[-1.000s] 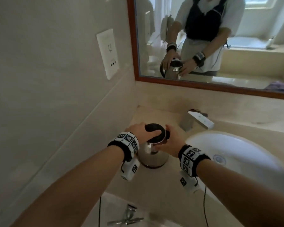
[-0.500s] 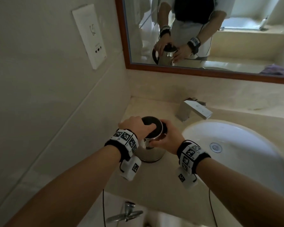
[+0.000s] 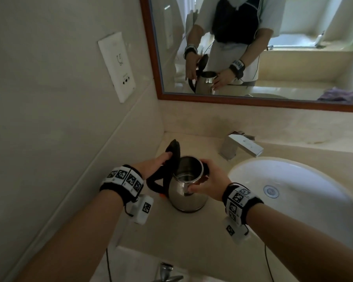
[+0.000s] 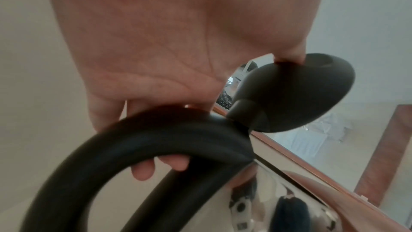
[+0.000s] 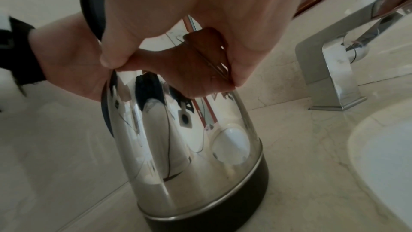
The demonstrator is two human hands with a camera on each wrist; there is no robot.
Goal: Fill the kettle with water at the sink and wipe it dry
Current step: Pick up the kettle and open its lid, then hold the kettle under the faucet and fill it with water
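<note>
A steel kettle (image 3: 189,192) (image 5: 189,147) stands upright on the beige counter (image 3: 192,241), left of the sink basin (image 3: 314,200). Its black lid (image 3: 173,151) (image 4: 301,94) is tipped up on its hinge, and the inside looks dry. My left hand (image 3: 151,165) (image 4: 156,41) is beside the black handle (image 3: 157,180) (image 4: 156,138); its thumb touches the lid's edge and its straight fingers reach past the far side of the handle. My right hand (image 3: 210,184) (image 5: 178,15) grips the kettle's upper body just under the rim, thumb in front and fingers round the far side.
A chrome faucet (image 3: 243,147) (image 5: 334,68) stands behind the white basin, right of the kettle. The side wall with a white socket plate (image 3: 118,66) is close on the left. A wood-framed mirror (image 3: 253,100) is behind, and it reflects a purple cloth (image 3: 338,94).
The lid was down under my left hand; it now stands up and the kettle's mouth shows. My left hand has moved back to the handle side. The right hand stays on the kettle's body.
</note>
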